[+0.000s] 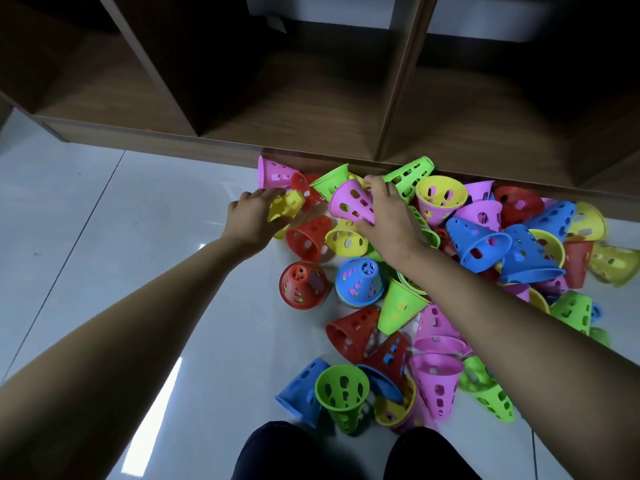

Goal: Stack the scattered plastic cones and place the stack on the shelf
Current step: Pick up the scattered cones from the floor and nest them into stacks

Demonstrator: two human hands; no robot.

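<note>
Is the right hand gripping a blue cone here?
No, the right hand grips a pink cone, while the left hand holds a yellow cone.

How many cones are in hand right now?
2. A yellow cone is gripped by the left hand, and a pink cone by the right hand. Others may be hidden beneath the hands.

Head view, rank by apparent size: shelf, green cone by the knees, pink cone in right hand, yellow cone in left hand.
1. shelf
2. green cone (nearest camera, so its lead is unsure)
3. pink cone
4. yellow cone, partly hidden by left hand
</note>
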